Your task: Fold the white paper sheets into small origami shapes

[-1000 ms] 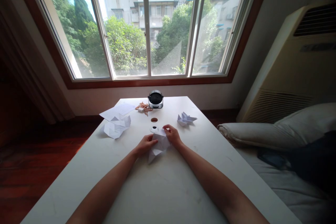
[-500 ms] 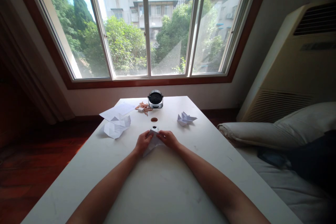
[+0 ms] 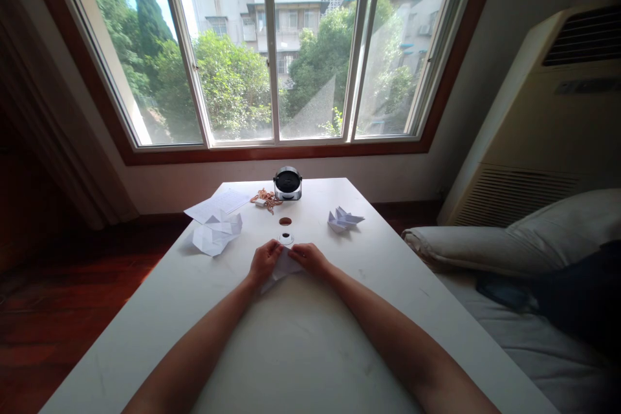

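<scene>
Smooth white table (image 3: 310,349); left hand (image 3: 263,262), right hand (image 3: 309,258) fingers pinching creased folded paper (image 3: 283,268).

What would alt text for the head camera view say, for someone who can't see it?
A person's left hand and right hand pinch a partly folded white paper on a white table. Beyond lie a folded paper shape, loose sheets and a small round black device, under a wide window.

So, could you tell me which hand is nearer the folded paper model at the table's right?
Right. Both hands hold the folded sheet; the right hand sits left of the paper model, the left hand farther left.
</scene>
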`<state>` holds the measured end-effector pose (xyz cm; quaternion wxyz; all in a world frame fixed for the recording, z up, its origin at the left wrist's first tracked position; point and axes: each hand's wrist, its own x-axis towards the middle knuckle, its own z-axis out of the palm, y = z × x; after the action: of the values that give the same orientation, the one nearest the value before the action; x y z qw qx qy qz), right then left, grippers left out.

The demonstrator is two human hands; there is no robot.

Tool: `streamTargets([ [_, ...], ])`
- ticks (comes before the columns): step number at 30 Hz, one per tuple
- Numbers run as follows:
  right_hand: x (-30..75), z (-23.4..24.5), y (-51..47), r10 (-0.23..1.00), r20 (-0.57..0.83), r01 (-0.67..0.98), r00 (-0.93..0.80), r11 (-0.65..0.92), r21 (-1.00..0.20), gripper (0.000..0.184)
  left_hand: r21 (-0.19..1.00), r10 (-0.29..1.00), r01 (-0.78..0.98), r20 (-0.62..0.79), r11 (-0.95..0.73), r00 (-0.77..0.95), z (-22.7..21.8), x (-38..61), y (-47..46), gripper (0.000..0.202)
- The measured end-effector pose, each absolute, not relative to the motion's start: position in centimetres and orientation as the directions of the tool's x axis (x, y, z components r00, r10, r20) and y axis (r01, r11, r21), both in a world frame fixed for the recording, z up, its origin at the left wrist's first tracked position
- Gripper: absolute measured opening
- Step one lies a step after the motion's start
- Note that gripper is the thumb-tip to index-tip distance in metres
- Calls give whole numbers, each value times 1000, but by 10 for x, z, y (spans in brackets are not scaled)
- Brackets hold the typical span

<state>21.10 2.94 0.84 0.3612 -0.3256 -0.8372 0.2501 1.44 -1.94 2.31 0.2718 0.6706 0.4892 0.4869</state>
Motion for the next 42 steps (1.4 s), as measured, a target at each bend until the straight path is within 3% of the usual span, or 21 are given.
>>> streamTargets([
  [11, 207, 8, 24, 730, 428, 350, -533, 650, -674, 41, 635, 896, 662, 424, -398, 132, 31, 13, -29, 37],
  [20, 206, 8, 25, 755, 436, 335, -490, 625, -705, 32, 571, 916, 751, 386, -333, 112, 31, 13, -29, 37],
  [28, 208, 5, 28, 762, 413, 346, -499, 612, -711, 32, 625, 907, 692, 409, -360, 102, 22, 11, -21, 41],
  [34, 210, 0, 35, 807, 363, 346, -466, 544, -765, 37, 670, 917, 685, 399, -287, -7, 19, 3, -14, 42],
  [42, 213, -2, 40, 855, 222, 209, -469, 352, -912, 37, 767, 920, 594, 376, -241, -112, 9, -7, -4, 42],
])
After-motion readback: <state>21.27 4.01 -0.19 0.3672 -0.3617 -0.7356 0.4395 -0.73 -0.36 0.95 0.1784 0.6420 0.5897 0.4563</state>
